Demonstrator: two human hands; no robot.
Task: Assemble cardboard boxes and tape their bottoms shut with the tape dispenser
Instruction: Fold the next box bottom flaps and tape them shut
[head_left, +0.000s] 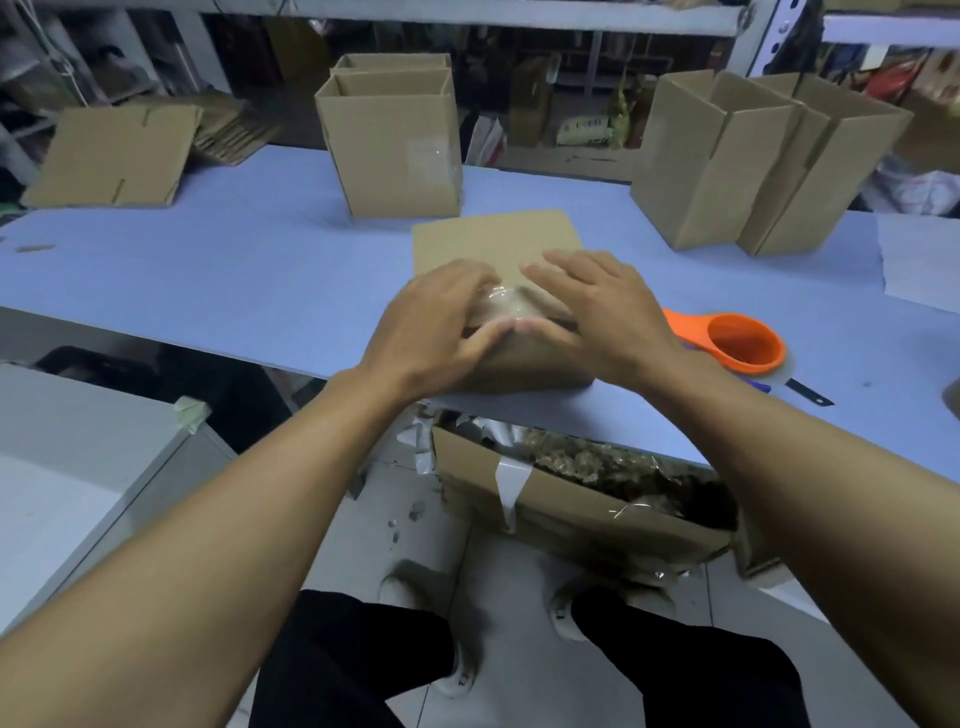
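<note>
**Both hands pressing tape onto the box at the table edge**

Right now the cardboard box (498, 249) is lying at the near edge of the blue table (234, 270), its closed flaps facing up. Both hands are resting on its near end. The left hand (436, 317) is lying on the left part of the box with fingers spread fairly flat, its thumb reaching along the front edge over a strip of clear tape (506, 306). The right hand (597, 306) is pressing down on the right part, fingers straight and pointing toward the left hand, so the shiny tape is showing in the gap between the two. Neither hand is curling around anything.

Just beside the right wrist, the orange tape dispenser (737, 340) is lying on the table, untouched. Farther back, an upright open box (395, 150) is standing near the middle, two more boxes (763, 166) are standing at the right, and a flat folded carton (114, 156) is lying at the left. Under the table, a floor box of scraps (571, 499) is sitting near the person's feet.
</note>
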